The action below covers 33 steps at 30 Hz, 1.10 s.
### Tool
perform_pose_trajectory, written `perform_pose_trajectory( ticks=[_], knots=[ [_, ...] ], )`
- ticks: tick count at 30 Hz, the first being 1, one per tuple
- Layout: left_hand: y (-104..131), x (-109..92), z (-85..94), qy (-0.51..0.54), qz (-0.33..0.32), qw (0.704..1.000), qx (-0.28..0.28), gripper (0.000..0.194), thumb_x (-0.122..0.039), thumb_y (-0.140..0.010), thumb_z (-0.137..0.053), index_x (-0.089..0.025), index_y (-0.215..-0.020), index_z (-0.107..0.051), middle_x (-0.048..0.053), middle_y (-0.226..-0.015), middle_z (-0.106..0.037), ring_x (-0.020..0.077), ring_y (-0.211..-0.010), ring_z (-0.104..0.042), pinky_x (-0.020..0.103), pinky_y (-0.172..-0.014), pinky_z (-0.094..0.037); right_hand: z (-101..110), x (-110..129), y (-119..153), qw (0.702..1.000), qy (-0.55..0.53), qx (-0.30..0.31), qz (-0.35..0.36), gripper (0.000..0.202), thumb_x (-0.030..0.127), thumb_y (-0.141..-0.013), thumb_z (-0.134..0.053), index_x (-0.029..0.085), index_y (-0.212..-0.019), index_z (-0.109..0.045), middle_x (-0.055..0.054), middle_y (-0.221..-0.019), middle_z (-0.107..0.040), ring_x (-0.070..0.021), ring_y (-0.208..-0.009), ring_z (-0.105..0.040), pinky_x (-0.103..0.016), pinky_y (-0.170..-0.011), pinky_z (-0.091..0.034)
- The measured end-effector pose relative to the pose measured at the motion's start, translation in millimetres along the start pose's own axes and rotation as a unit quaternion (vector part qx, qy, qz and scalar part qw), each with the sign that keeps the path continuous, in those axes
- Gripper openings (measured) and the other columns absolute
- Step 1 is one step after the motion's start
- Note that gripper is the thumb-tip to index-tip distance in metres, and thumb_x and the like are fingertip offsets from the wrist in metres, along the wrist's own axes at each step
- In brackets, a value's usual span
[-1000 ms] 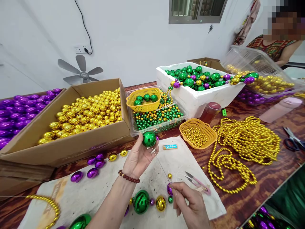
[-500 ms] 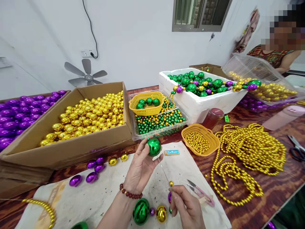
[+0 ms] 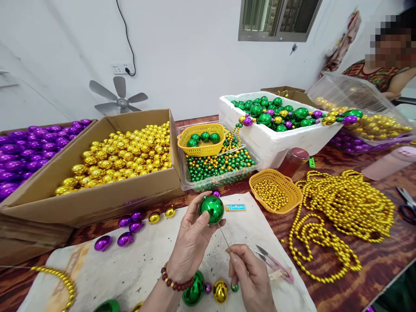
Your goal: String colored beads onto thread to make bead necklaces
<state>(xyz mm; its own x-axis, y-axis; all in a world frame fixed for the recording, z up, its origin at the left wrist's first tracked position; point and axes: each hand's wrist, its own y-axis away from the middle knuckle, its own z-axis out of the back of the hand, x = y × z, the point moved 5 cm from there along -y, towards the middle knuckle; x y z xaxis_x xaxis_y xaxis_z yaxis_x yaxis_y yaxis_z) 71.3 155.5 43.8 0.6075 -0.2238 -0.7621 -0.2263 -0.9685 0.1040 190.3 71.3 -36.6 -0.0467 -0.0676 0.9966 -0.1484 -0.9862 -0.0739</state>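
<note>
A: What lies nearest?
B: A row on the white cloth (image 3: 139, 268): a gold ball (image 3: 220, 291) and a second green sphere (image 3: 196, 292), the latter partly covered by the left wrist.

A: State of each grip?
B: The left hand (image 3: 191, 236) grasps a glossy green ball (image 3: 212, 209) above the cloth, thumb pressed on its near side. The right hand (image 3: 248, 268) pinches a thin needle-like rod (image 3: 224, 236), whose far end meets the ball's underside. Depth of entry cannot be told.

A: Beyond the hands?
B: Pink-handled scissors (image 3: 278, 263) lie just beside the right hand. Farther out, an orange basket (image 3: 295, 200) of small gold beads stands on the wood-grained counter (image 3: 344, 290), next to heaped gold strands (image 3: 347, 203).

A: To the rear?
B: A cardboard box (image 3: 130, 190) of gold balls; a clear tray (image 3: 227, 177) of green and gold beads, bearing a yellow basket (image 3: 203, 151); a white foam box (image 3: 253, 138) of green balls. A person (image 3: 394, 82) is at far right.
</note>
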Motion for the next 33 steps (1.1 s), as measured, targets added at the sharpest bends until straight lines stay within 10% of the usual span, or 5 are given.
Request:
perform_pose_trajectory(
  ticks=[33],
  knots=[
    [1,4,12.5,0.029,-0.019,0.999,-0.002,0.032,-0.024,-0.092,-0.052,-0.027,-0.123,-0.057,0.007,-0.12,-0.056,0.0216,-0.103,-0.055,0.043,-0.09,-0.048,-6,-7,3,1.0,0.022,0.01,0.007,0.025,0.036,-0.098,-0.041,0.017,-0.092,-0.057,0.004,-0.053,-0.051,-0.0105,-0.043,-0.049,-0.019,-0.044,-0.039]
  ],
)
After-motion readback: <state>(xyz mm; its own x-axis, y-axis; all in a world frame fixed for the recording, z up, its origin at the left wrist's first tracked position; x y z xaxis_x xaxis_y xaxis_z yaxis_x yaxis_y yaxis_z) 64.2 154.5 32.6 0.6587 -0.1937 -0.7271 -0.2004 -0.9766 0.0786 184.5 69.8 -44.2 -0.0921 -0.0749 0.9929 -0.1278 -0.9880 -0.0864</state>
